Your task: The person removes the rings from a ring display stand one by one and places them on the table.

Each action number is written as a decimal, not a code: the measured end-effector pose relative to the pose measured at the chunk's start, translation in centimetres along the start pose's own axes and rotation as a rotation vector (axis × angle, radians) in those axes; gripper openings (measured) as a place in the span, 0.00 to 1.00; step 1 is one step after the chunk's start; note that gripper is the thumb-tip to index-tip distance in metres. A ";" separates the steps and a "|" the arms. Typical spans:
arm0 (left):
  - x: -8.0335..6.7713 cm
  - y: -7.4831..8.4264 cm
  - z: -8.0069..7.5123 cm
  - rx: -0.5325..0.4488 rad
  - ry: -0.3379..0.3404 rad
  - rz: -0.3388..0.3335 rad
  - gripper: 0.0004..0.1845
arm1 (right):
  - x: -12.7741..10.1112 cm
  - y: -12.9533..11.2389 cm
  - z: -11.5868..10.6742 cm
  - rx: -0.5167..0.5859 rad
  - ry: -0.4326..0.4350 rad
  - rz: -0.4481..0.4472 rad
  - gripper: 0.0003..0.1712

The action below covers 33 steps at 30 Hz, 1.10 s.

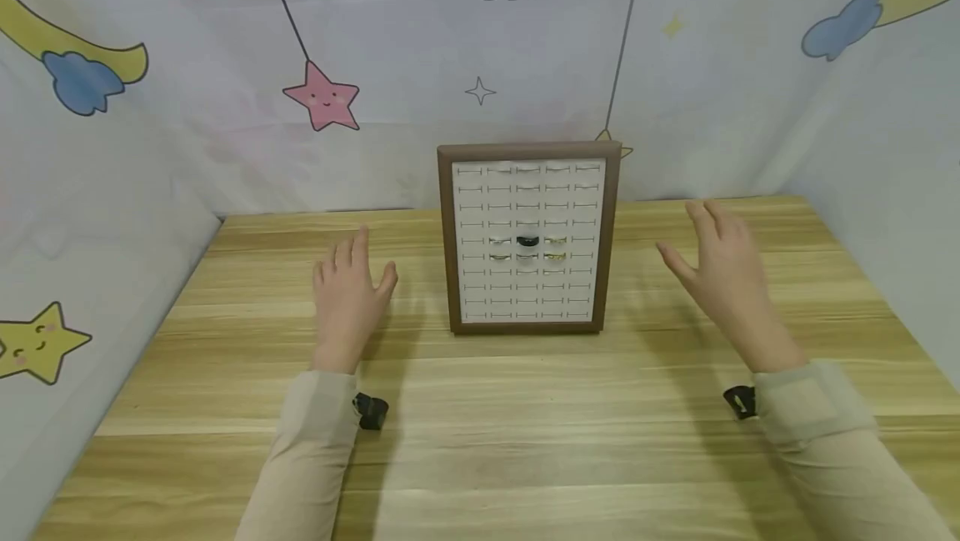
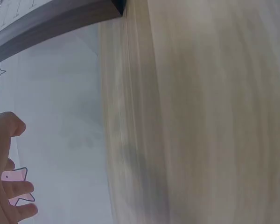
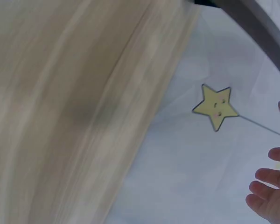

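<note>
A brown-framed ring display tray [image 1: 528,237] lies flat on the wooden table [image 1: 480,408], its white slotted pad holding a black ring [image 1: 527,242] and a few gold and silver rings in its middle rows. My left hand [image 1: 348,291] hovers open to the left of the tray, palm down, holding nothing. My right hand [image 1: 723,266] hangs open to the right of the tray, fingers spread and raised. In the left wrist view the left hand [image 2: 9,186] shows against the cloth wall, the tray's frame [image 2: 56,21] at the top. In the right wrist view the fingertips [image 3: 270,191] show at the lower right.
A pale cloth backdrop with cartoon prints surrounds the table: a pink star [image 1: 324,97] behind, a yellow star [image 1: 37,343] on the left, a yellow star [image 3: 217,106] in the right wrist view. Both forearms wear beige sleeves with small black clips [image 1: 371,410].
</note>
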State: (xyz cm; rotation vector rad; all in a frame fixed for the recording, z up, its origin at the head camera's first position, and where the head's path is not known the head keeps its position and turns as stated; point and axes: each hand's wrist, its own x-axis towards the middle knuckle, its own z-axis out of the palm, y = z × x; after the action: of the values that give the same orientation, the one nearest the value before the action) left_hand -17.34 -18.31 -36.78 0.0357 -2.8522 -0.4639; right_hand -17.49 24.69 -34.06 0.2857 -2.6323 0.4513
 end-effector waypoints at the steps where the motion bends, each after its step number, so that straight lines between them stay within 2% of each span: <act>1: 0.0 0.1 0.0 -0.031 0.020 0.013 0.35 | 0.0 -0.4 0.0 0.027 0.025 -0.007 0.33; 6: 0.0 0.9 0.2 -0.203 0.053 0.016 0.30 | 0.0 -2.4 -0.1 0.120 0.110 -0.028 0.24; 12: -0.1 1.9 0.3 -0.442 -0.022 -0.051 0.25 | 0.2 -4.6 0.1 0.189 0.173 -0.073 0.18; 15: -0.1 2.3 0.4 -0.534 -0.050 -0.055 0.22 | 0.4 -5.5 0.4 0.208 0.181 -0.100 0.16; 24: -0.1 3.5 1.2 -0.686 -0.172 -0.050 0.21 | 0.9 -8.1 1.5 0.251 0.152 -0.184 0.12; 33: -0.2 4.3 1.7 -0.813 -0.247 -0.047 0.26 | 1.4 -10.1 2.5 0.278 0.069 -0.213 0.10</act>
State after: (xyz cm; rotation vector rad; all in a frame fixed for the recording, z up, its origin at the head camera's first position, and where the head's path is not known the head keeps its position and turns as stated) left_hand -17.53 -13.67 -37.03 -0.1103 -2.6540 -1.6841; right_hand -16.98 14.25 -32.87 0.6201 -2.4353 0.7399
